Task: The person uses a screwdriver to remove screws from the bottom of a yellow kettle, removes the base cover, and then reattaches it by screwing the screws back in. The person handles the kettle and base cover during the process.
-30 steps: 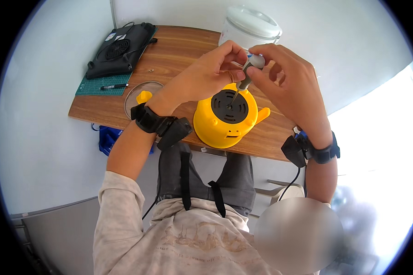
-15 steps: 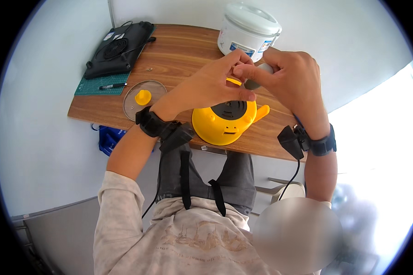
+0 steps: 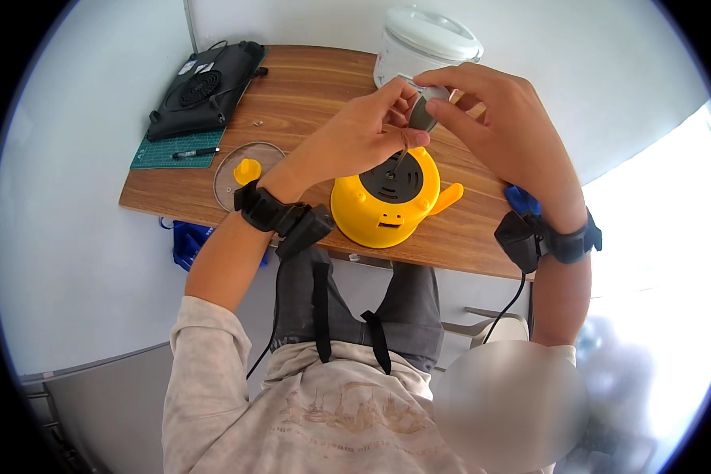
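Note:
A yellow electric pot (image 3: 383, 207) lies upside down at the near edge of the wooden table (image 3: 308, 87), its black round base (image 3: 393, 178) facing up. My left hand (image 3: 359, 138) pinches a thin screwdriver (image 3: 400, 158) whose tip points down at that base. Just above the pot, my right hand (image 3: 502, 126) holds a small grey round part (image 3: 421, 112), and the fingertips of both hands meet around it. Each wrist wears a black strap device.
A glass lid with a yellow knob (image 3: 245, 170) lies left of the pot. A white rice cooker (image 3: 426, 43) stands at the back. A black fan pad (image 3: 205, 87), a green mat (image 3: 162, 154) and a black marker (image 3: 196, 152) sit at the far left.
Both hands have lifted from the pot's base and hold the grey part higher. The screwdriver tip is still over the base.

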The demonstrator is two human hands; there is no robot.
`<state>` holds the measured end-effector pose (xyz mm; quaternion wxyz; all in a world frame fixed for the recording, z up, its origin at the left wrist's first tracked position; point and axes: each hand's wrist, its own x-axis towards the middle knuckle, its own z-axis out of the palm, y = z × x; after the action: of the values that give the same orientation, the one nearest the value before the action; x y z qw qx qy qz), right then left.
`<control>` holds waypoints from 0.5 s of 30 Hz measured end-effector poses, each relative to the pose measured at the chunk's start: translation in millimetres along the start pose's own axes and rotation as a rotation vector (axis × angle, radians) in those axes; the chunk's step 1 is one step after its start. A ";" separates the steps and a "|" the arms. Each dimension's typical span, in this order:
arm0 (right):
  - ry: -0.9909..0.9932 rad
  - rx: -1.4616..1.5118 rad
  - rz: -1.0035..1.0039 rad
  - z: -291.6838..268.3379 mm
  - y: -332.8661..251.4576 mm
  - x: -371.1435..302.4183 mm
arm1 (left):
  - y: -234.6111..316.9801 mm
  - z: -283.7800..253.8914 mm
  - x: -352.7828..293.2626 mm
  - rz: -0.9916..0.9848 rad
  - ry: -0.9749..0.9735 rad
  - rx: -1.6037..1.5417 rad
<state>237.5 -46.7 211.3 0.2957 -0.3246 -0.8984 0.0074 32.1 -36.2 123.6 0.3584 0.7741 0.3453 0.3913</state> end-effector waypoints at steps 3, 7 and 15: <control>-0.080 -0.009 -0.026 -3.0 2.4 1.3 | -21.0 -3.0 -1.0 -0.001 -0.110 0.017; -0.121 -0.062 0.003 -8.6 7.7 2.8 | -25.8 -2.5 -9.3 -0.220 -0.325 0.317; -0.181 -0.314 0.102 -4.5 6.6 17.1 | -80.2 6.0 -19.9 -0.143 -0.279 0.309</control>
<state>233.3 -32.2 222.7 0.1587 -0.4097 -0.8939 -0.0889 7.8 -13.6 47.6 0.3067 0.8400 0.4022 0.1964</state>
